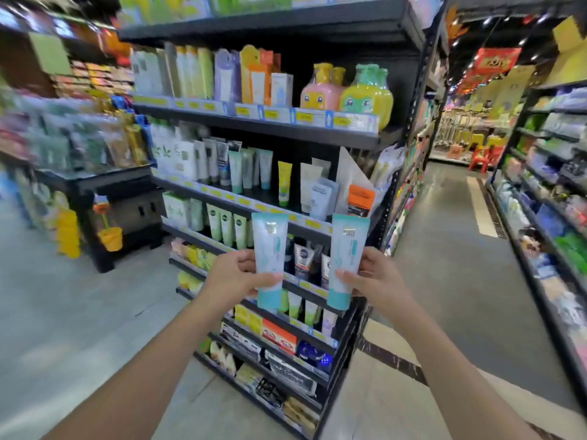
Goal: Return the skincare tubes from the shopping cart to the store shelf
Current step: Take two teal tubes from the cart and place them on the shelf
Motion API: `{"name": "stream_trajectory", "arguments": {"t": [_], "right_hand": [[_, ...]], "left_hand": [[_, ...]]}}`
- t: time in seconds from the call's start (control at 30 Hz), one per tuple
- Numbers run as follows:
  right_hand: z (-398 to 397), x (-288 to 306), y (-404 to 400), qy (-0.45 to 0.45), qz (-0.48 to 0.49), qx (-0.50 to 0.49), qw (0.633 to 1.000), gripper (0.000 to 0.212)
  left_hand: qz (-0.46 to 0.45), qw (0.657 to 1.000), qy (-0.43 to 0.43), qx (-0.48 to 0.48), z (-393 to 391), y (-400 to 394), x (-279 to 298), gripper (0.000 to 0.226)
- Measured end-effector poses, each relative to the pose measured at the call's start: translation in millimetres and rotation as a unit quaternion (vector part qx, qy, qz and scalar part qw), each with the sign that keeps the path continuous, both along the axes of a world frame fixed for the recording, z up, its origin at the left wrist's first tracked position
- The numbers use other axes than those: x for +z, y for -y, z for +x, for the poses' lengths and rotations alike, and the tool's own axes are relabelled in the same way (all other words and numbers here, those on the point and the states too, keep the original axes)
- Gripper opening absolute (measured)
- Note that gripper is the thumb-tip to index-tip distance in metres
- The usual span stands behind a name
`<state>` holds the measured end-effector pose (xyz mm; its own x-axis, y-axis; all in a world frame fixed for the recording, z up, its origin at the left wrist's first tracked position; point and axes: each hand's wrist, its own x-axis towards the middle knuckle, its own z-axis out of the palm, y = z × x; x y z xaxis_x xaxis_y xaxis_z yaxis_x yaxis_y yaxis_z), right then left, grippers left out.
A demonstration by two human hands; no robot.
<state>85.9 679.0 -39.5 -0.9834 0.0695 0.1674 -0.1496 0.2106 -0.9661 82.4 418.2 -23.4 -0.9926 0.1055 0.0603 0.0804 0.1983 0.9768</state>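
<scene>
Two white skincare tubes stand upright in front of a store shelf [263, 128], long axes vertical, teal caps pointing down and flat crimped ends up. The left hand [233, 274] holds the left tube [269, 249] with fingers curled around its lower half; the right hand [371, 274] grips the right tube [346, 249] the same way. The black metal racks behind carry rows of smooth plastic tubes, boxes and bottles
</scene>
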Motion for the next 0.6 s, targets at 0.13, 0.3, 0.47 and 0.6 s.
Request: {"name": "stream_trajectory", "arguments": {"t": [0.13, 0.3, 0.47, 0.6], "right_hand": [[-53, 3, 52, -0.018, -0.002, 0.052, 0.998, 0.04], [-131, 6, 107, -0.026, -0.028, 0.074, 0.997, 0.041], [-202, 8, 142, -0.024, -0.047, 0.069, 0.996, 0.035], [-241, 9, 157, -0.025, -0.023, 0.047, 0.998, 0.034]], "left_hand": [[-0.002, 0.999, -0.001, 0.053, -32, 54, 3, 0.04], [-0.017, 0.995, 0.001, 0.095, -86, 104, 16, 0.041], [-0.024, 0.994, -0.006, 0.107, -148, 135, 24, 0.04], [-0.011, 0.997, -0.007, 0.082, -189, 150, 25, 0.038]]}}
